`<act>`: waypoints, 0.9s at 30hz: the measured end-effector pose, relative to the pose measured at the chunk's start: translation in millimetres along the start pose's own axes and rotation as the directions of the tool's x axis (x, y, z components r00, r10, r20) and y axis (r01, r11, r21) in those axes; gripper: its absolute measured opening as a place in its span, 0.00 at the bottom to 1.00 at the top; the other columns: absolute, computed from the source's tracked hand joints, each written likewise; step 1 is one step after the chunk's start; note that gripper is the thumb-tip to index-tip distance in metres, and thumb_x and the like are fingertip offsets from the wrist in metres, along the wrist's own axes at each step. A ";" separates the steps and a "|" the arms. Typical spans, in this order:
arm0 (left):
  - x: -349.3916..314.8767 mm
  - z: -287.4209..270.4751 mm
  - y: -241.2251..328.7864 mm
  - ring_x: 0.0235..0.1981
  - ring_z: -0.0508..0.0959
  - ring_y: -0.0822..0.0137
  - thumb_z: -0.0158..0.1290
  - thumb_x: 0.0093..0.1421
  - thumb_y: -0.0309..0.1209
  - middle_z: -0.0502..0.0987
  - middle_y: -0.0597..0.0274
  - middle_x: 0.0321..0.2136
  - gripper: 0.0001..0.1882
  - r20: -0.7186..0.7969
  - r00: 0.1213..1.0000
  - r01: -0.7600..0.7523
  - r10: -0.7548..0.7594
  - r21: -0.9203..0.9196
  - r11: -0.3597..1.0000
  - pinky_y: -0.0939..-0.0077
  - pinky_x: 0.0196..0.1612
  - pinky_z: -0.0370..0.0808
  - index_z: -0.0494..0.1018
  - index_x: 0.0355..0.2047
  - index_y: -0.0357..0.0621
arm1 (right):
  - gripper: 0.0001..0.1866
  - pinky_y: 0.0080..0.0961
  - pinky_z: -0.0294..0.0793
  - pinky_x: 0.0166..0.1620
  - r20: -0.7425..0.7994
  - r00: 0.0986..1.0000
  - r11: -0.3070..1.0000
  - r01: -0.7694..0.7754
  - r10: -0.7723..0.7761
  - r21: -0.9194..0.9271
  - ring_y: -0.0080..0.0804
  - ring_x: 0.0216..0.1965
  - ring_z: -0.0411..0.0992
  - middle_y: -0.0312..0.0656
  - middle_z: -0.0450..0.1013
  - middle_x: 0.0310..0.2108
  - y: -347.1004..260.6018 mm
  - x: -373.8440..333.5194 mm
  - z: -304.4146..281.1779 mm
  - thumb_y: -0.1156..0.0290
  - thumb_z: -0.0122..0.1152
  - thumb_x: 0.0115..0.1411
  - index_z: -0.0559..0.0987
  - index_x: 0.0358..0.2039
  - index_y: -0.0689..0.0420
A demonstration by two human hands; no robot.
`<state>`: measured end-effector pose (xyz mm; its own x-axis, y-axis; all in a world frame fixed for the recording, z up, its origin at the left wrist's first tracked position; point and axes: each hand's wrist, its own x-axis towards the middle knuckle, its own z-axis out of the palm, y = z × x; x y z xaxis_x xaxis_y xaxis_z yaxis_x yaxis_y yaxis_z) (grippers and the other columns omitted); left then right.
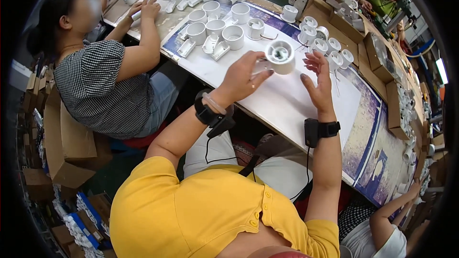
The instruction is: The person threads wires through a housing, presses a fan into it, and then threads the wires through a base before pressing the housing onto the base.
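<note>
Over the white work sheet [282, 98], my left hand [243, 77] holds a white round plastic housing [281, 69] by a part at its side, thumb and fingers closed on it. The open end of the housing faces up and shows white and dark parts inside. Just to its right is my right hand [317, 79], open, with its fingers apart and slightly curled, not touching the housing. Beyond my left hand stand several similar white plastic cups [233, 37], some with side brackets. Another white housing [256, 28] with a thin wire trailing from it stands there too.
Several white housings [333, 45] with wires stand at the right, beside cardboard trays [377, 57]. A co-worker in a checked top [103, 86] sits at my left, hands on the table. An open cardboard box [71, 134] stands behind that person. Another co-worker's arm [385, 212] reaches in at lower right.
</note>
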<state>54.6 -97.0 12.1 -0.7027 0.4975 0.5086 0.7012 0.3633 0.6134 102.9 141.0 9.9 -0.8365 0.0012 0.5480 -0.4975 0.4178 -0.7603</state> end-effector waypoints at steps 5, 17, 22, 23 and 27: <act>0.8 -72.1 -68.2 0.37 0.76 0.58 0.52 0.60 0.33 0.75 0.48 0.36 0.16 -0.544 0.825 0.087 -0.154 -0.147 0.985 0.70 0.43 0.71 0.68 0.44 0.34 | 0.26 0.26 0.66 0.53 -0.046 0.996 0.997 -0.069 0.070 0.035 0.31 0.49 0.67 0.44 0.67 0.49 0.7 -0.7 -3.8 0.67 0.54 0.61 0.61 0.57 0.59; 40.6 -145.4 -217.1 0.48 0.70 0.41 0.47 0.57 0.35 0.72 0.36 0.45 0.23 -0.543 0.681 0.710 -0.491 0.325 0.625 0.54 0.53 0.65 0.66 0.48 0.28 | 0.19 0.22 0.67 0.49 -0.046 0.988 0.988 -0.143 0.146 0.063 0.24 0.41 0.68 0.41 0.68 0.44 16.8 2.1 2.0 0.66 0.43 0.68 0.63 0.56 0.60; 29.6 -134.9 -216.9 0.47 0.71 0.43 0.47 0.57 0.35 0.73 0.39 0.43 0.23 -0.579 0.710 0.675 -0.401 0.395 0.624 0.56 0.52 0.65 0.65 0.49 0.31 | 0.19 0.22 0.67 0.48 -0.030 0.986 0.984 -0.160 0.163 0.073 0.24 0.41 0.68 0.41 0.68 0.43 14.8 1.5 3.2 0.66 0.42 0.68 0.64 0.56 0.60; 23.2 -131.3 -213.6 0.46 0.71 0.43 0.48 0.57 0.35 0.73 0.41 0.43 0.23 -0.594 0.752 0.612 -0.286 0.466 0.639 0.56 0.52 0.65 0.65 0.49 0.33 | 0.19 0.22 0.67 0.48 -0.029 0.987 0.986 -0.156 0.158 0.054 0.24 0.41 0.68 0.41 0.68 0.43 13.8 2.5 2.6 0.66 0.42 0.68 0.64 0.56 0.60; -0.7 -119.9 -179.1 0.44 0.71 0.46 0.52 0.56 0.36 0.74 0.47 0.40 0.23 -0.569 0.821 0.397 0.048 0.629 0.669 0.58 0.49 0.67 0.67 0.49 0.36 | 0.19 0.21 0.67 0.47 -0.026 0.987 0.987 -0.156 0.157 0.020 0.24 0.40 0.68 0.41 0.69 0.42 13.0 4.7 3.7 0.66 0.43 0.68 0.64 0.55 0.60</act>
<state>-84.9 -256.9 -25.7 -0.6120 -0.0223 0.7905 0.2656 0.9357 0.2321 91.6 143.1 1.4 -0.8980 0.0901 0.4306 -0.3650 0.3940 -0.8435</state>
